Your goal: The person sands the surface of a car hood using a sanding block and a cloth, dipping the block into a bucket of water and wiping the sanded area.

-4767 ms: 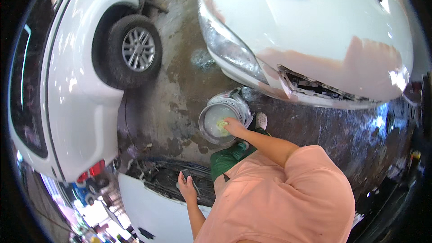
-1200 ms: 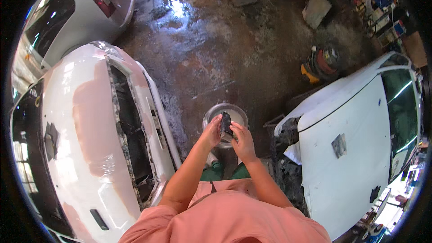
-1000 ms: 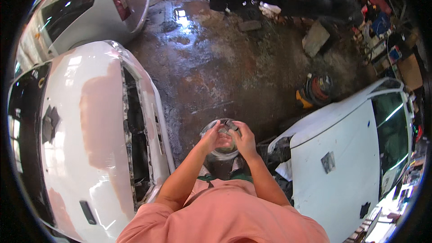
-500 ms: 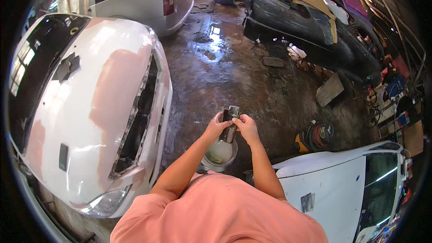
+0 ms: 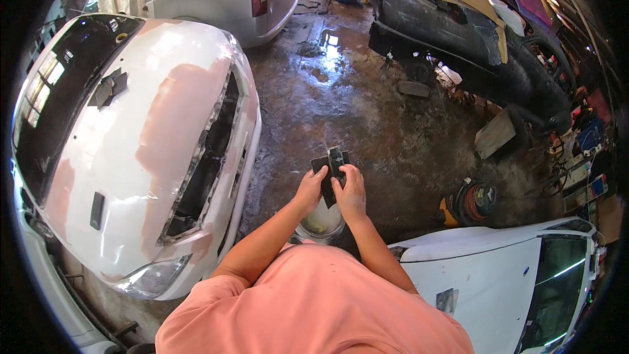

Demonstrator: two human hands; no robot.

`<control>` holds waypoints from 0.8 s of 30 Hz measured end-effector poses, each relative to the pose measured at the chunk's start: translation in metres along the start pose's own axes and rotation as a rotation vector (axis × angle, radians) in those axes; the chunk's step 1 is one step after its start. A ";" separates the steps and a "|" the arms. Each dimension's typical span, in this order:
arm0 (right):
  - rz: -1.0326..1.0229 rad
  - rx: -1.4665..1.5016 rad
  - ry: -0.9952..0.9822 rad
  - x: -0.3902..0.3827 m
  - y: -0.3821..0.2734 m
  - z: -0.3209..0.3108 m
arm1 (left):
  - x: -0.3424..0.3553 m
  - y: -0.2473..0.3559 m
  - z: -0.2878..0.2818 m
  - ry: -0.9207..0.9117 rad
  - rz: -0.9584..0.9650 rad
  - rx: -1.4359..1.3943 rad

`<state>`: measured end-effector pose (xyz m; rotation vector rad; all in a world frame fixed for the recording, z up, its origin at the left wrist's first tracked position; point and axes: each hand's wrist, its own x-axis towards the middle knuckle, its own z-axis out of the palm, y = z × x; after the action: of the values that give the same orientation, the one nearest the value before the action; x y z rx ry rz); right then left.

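Note:
Both hands meet in front of me above a bucket [image 5: 331,233] of cloudy water. My left hand [image 5: 308,190] pinches a dark sheet that looks like sandpaper [image 5: 327,190], with its thumb on top. Against that sheet, my right hand [image 5: 351,195] grips a small dark block [image 5: 337,157], its fingers around the right side. How far the sheet wraps the block is hidden by my fingers. Something pale green lies in the bucket water.
A white car [image 5: 124,137] with pinkish patches stands at left, a dark pad [image 5: 97,211] on its hood. White bodywork [image 5: 472,262] is at lower right. A coiled hose [image 5: 475,200], a grey block [image 5: 496,134] and a black bumper [image 5: 439,33] lie rightward. The floor [image 5: 308,118] is wet.
The dark sheet now shows broader and flatter between my hands. My right hand has turned more over the block. The whole view has shifted slightly, with the surroundings moving rightward.

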<state>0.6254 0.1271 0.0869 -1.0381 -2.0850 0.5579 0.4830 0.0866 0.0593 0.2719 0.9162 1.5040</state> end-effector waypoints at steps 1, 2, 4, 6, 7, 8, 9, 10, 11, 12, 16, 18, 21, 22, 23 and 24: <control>0.036 -0.002 0.002 -0.002 0.001 0.001 | 0.000 -0.001 0.002 0.018 0.021 0.002; 0.069 -0.001 0.002 -0.004 0.002 0.004 | -0.003 -0.001 0.007 0.039 0.046 0.003; 0.085 -0.020 -0.012 -0.010 0.005 0.005 | 0.001 -0.005 0.006 0.033 0.093 0.016; 0.039 -0.044 -0.047 -0.013 0.006 0.009 | 0.013 -0.009 -0.008 -0.009 0.155 0.043; 0.042 -0.047 -0.045 -0.013 0.007 0.010 | 0.015 -0.012 -0.010 -0.008 0.152 0.040; 0.048 -0.051 -0.044 -0.014 0.007 0.009 | 0.014 -0.013 -0.009 -0.008 0.146 0.035; 0.053 -0.056 -0.044 -0.015 0.007 0.009 | 0.014 -0.014 -0.008 -0.008 0.140 0.030; 0.058 -0.050 -0.044 -0.016 0.008 0.008 | 0.015 -0.016 -0.006 -0.011 0.138 0.026; 0.058 -0.039 -0.049 -0.016 0.006 0.008 | 0.014 -0.016 -0.008 -0.006 0.141 0.020; 0.057 -0.028 -0.056 -0.016 0.004 0.009 | 0.014 -0.017 -0.010 -0.001 0.145 0.014; 0.025 -0.026 -0.059 -0.015 0.005 0.013 | 0.010 -0.012 -0.010 0.047 0.125 0.063; 0.002 -0.057 -0.041 -0.017 0.010 0.014 | 0.009 -0.013 0.003 0.024 0.205 0.106; -0.055 -0.004 -0.067 -0.016 0.008 0.018 | 0.016 -0.018 -0.015 0.037 0.249 0.121; -0.044 -0.002 -0.034 -0.014 0.013 0.020 | 0.016 -0.020 -0.021 0.060 0.243 0.131; 0.030 0.035 0.030 -0.011 0.017 0.020 | 0.017 -0.022 -0.024 0.067 0.230 0.138; 0.250 0.358 0.059 -0.007 0.024 0.021 | 0.014 -0.020 -0.023 0.023 0.174 0.138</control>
<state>0.6243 0.1341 0.0554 -1.0907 -1.7300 0.9735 0.4804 0.0891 0.0259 0.4451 1.0377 1.6078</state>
